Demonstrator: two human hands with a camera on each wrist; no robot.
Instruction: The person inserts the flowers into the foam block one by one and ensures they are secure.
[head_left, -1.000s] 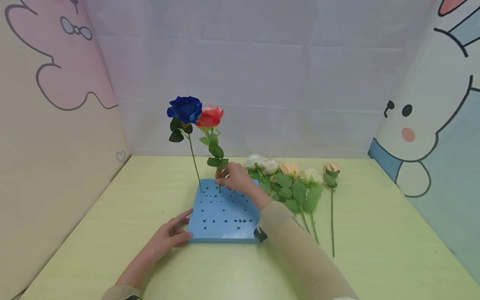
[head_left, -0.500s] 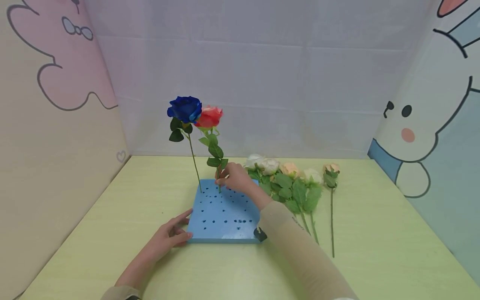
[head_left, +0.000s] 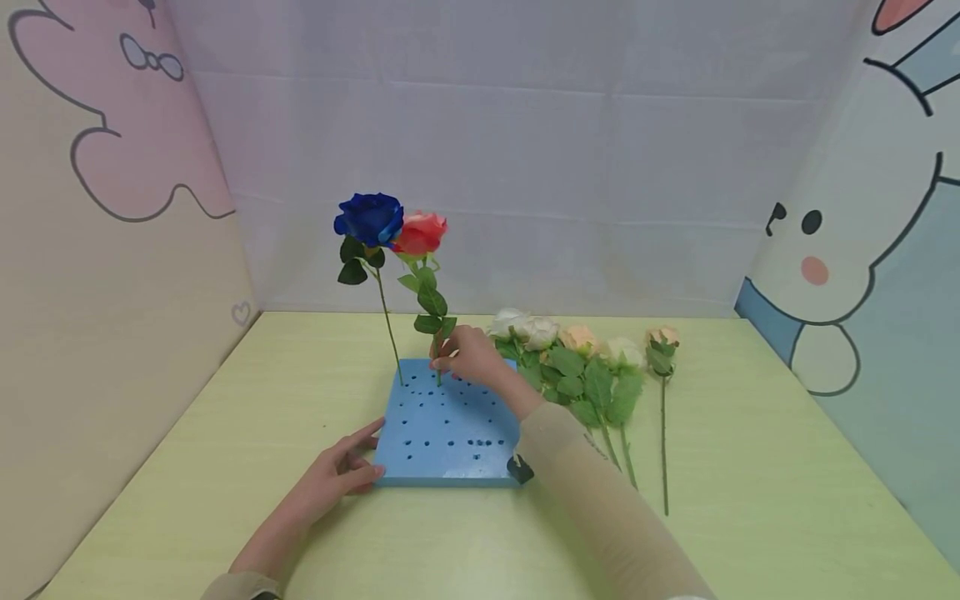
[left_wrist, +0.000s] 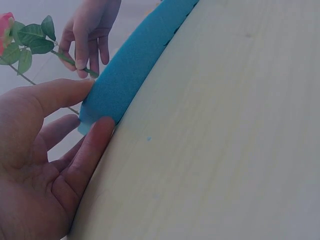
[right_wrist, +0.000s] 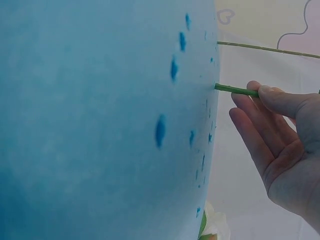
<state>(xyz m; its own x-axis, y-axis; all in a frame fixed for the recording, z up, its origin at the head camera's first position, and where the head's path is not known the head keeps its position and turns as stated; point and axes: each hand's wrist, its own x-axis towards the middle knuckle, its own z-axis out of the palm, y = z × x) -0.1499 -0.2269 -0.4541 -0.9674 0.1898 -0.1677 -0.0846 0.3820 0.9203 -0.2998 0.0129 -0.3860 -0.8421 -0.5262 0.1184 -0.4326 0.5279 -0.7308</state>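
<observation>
The right hand (head_left: 474,357) pinches the green stem (right_wrist: 235,90) of a coral-pink rose (head_left: 422,234) between thumb and fingertips, low down near the stem's end. This stem stands upright, its lower end right at the surface of a blue foam board (head_left: 447,467) dotted with small holes. Beside it on the left, a blue rose (head_left: 369,220) stands in the board by its thin stem, leaning slightly left. The left hand (head_left: 332,475) rests against the board's left side and near corner, its fingers (left_wrist: 95,142) mostly straight and touching the edge.
Right of the board, several white and peach roses (head_left: 581,340) lie together on the pale yellow table (head_left: 750,467). A single peach rose (head_left: 662,354) lies apart farther right. A small black piece (head_left: 520,469) sits by the board's near right corner. Cartoon-printed walls enclose the table.
</observation>
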